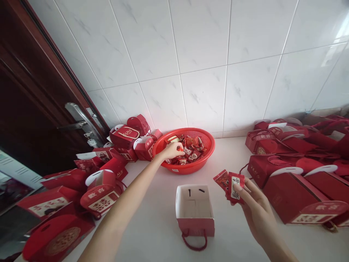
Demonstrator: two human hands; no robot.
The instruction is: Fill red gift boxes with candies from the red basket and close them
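Observation:
My left hand point(171, 150) reaches into a red plastic basket point(210, 148) with its fingers pinched on a bright red wrapped piece point(180, 148), which the fingertips partly cover. Around those fingers lie several red candy packets point(194, 155) with white labels. At the right, my right hand point(257, 203) holds red candy packets point(236, 185) fanned between thumb and fingers above the table. Between my arms stands an open red gift box point(195, 226), its white inside facing up and its rope handle drooping toward me. Two short dark marks or slots show on its inner far wall.
Closed red gift boxes point(100, 198) crowd the left side of the white table point(152, 225). More red boxes point(297, 193) are stacked along the right. A white tiled wall point(201, 98) rises behind the basket, and a dark door with a metal handle point(79, 116) stands at the left.

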